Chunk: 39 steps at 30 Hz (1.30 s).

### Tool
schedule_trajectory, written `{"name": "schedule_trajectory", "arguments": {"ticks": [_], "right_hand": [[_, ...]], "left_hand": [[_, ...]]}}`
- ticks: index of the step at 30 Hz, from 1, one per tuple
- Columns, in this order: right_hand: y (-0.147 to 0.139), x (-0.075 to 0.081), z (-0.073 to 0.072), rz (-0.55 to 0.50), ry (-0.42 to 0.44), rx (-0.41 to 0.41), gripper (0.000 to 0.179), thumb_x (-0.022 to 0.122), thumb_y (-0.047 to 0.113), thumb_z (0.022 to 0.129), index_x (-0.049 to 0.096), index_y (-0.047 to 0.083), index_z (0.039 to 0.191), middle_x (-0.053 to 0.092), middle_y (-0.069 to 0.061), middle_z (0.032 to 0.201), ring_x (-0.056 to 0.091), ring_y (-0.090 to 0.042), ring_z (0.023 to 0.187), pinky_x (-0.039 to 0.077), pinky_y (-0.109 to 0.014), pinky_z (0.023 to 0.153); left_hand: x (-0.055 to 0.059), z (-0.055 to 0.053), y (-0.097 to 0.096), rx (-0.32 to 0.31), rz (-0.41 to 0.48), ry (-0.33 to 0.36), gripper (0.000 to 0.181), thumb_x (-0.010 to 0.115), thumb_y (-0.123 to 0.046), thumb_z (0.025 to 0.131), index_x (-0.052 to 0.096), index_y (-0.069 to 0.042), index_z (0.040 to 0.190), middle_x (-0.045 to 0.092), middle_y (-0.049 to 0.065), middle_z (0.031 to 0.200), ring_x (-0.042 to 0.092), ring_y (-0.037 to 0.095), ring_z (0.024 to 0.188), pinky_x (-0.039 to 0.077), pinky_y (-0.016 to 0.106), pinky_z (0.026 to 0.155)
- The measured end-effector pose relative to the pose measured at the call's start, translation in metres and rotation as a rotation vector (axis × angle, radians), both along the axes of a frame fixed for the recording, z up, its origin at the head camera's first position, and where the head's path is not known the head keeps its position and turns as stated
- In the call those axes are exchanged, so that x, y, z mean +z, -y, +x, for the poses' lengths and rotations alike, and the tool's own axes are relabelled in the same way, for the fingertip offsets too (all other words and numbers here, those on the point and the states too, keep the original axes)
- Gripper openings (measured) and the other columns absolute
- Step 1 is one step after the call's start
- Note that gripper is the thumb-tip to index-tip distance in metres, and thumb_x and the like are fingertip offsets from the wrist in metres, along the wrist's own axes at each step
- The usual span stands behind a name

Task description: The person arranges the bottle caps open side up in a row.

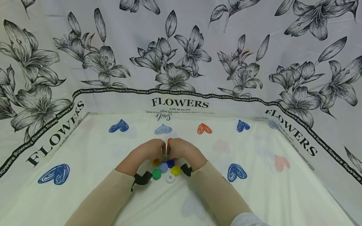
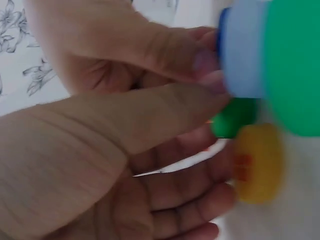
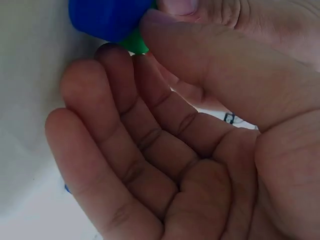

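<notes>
In the head view my left hand (image 1: 151,152) and right hand (image 1: 183,152) meet above a small cluster of bottle caps. A green bottle cap (image 2: 234,119) is between the fingertips of both hands, its upper part hidden behind the thumbs in the left wrist view. Both thumbs press close together beside it, and the other fingers curve loosely behind. Close under the right thumb tip is a dark blue cap (image 3: 105,17). A yellow-orange cap (image 2: 260,162) with red print lies right at the left fingertips.
Nearer the body lie a light blue cap (image 1: 163,167), a yellow cap (image 1: 175,170), another green cap (image 1: 156,174) and a white cap (image 1: 170,178). An orange-red thing (image 1: 170,140) shows beyond the hands. The white cloth (image 1: 113,150) has printed hearts; a flowered curtain (image 1: 113,103) rises behind.
</notes>
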State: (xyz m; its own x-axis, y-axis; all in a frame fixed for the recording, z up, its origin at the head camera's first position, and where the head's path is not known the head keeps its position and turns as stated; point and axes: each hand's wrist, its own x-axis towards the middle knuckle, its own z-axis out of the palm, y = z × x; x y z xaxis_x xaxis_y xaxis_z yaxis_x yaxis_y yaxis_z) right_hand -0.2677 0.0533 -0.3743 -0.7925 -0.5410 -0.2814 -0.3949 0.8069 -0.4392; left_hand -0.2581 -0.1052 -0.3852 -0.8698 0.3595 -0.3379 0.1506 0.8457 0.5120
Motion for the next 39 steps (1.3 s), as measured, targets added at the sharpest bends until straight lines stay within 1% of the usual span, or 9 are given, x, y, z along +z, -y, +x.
{"name": "schedule_trajectory", "arguments": {"ticks": [9, 11, 15, 17, 19, 23, 28, 33, 39], "right_hand": [[0.006, -0.003, 0.007, -0.055, 0.026, -0.066, 0.009, 0.079, 0.007, 0.086, 0.073, 0.006, 0.092, 0.064, -0.001, 0.081, 0.061, -0.017, 0.070, 0.051, -0.027, 0.066], [0.008, -0.008, 0.010, -0.081, 0.018, -0.085, 0.013, 0.082, 0.009, 0.084, 0.072, 0.006, 0.092, 0.062, -0.001, 0.082, 0.059, -0.017, 0.071, 0.050, -0.028, 0.066], [0.010, -0.015, 0.009, -0.112, -0.010, -0.120, 0.021, 0.088, 0.015, 0.081, 0.074, 0.007, 0.095, 0.065, 0.000, 0.086, 0.059, -0.017, 0.077, 0.051, -0.030, 0.072], [0.012, -0.016, 0.005, -0.117, -0.033, -0.136, 0.020, 0.086, 0.016, 0.084, 0.077, 0.006, 0.099, 0.068, -0.001, 0.090, 0.059, -0.018, 0.081, 0.053, -0.031, 0.077], [0.013, -0.015, 0.000, -0.126, -0.068, -0.153, 0.018, 0.081, 0.017, 0.088, 0.079, 0.006, 0.103, 0.072, -0.002, 0.097, 0.060, -0.018, 0.086, 0.053, -0.033, 0.081], [0.013, -0.013, -0.012, -0.166, -0.128, -0.213, 0.017, 0.076, 0.018, 0.093, 0.078, 0.005, 0.104, 0.072, -0.004, 0.099, 0.061, -0.019, 0.087, 0.053, -0.033, 0.080], [0.011, -0.012, -0.020, -0.213, -0.152, -0.286, 0.010, 0.074, 0.014, 0.093, 0.075, 0.006, 0.098, 0.069, -0.004, 0.093, 0.060, -0.019, 0.083, 0.052, -0.032, 0.075], [0.008, -0.006, -0.020, -0.231, -0.099, -0.258, 0.017, 0.067, 0.007, 0.095, 0.077, 0.004, 0.109, 0.071, -0.008, 0.105, 0.062, -0.022, 0.092, 0.054, -0.035, 0.083], [0.007, -0.001, -0.019, -0.232, -0.017, -0.220, 0.029, 0.065, 0.004, 0.097, 0.071, 0.002, 0.125, 0.070, -0.009, 0.111, 0.064, -0.021, 0.094, 0.055, -0.034, 0.086]], "left_hand": [[-0.020, 0.014, 0.014, 0.042, 0.159, -0.099, 0.019, 0.077, -0.004, 0.085, 0.067, -0.007, 0.101, 0.061, 0.002, 0.086, 0.055, 0.021, 0.081, 0.049, 0.035, 0.073], [-0.027, 0.014, 0.018, 0.030, 0.183, -0.117, 0.016, 0.076, -0.005, 0.086, 0.069, -0.006, 0.100, 0.062, 0.001, 0.085, 0.056, 0.020, 0.079, 0.048, 0.035, 0.073], [-0.032, 0.009, 0.027, 0.045, 0.243, -0.094, 0.012, 0.072, -0.008, 0.093, 0.075, -0.005, 0.105, 0.068, -0.001, 0.089, 0.060, 0.018, 0.081, 0.053, 0.036, 0.079], [-0.032, 0.005, 0.030, 0.094, 0.272, -0.086, 0.015, 0.070, -0.012, 0.096, 0.077, -0.005, 0.107, 0.071, 0.000, 0.093, 0.062, 0.018, 0.084, 0.053, 0.037, 0.081], [-0.031, 0.001, 0.031, 0.179, 0.308, -0.093, 0.017, 0.071, -0.016, 0.097, 0.079, -0.006, 0.107, 0.072, 0.000, 0.093, 0.062, 0.018, 0.084, 0.053, 0.036, 0.080], [-0.033, -0.005, 0.030, 0.351, 0.388, -0.142, 0.020, 0.074, -0.025, 0.096, 0.081, -0.007, 0.100, 0.070, 0.004, 0.080, 0.059, 0.018, 0.070, 0.048, 0.029, 0.064], [-0.039, -0.009, 0.024, 0.474, 0.471, -0.195, 0.023, 0.075, -0.028, 0.095, 0.081, -0.006, 0.092, 0.067, 0.003, 0.072, 0.056, 0.016, 0.063, 0.042, 0.026, 0.057], [-0.041, -0.008, 0.018, 0.552, 0.500, -0.217, 0.023, 0.071, -0.026, 0.098, 0.081, -0.005, 0.094, 0.072, 0.003, 0.081, 0.059, 0.021, 0.083, 0.045, 0.032, 0.072], [-0.038, -0.006, 0.017, 0.529, 0.467, -0.195, 0.025, 0.065, -0.020, 0.100, 0.078, -0.001, 0.109, 0.073, 0.010, 0.107, 0.060, 0.026, 0.099, 0.049, 0.039, 0.088]]}}
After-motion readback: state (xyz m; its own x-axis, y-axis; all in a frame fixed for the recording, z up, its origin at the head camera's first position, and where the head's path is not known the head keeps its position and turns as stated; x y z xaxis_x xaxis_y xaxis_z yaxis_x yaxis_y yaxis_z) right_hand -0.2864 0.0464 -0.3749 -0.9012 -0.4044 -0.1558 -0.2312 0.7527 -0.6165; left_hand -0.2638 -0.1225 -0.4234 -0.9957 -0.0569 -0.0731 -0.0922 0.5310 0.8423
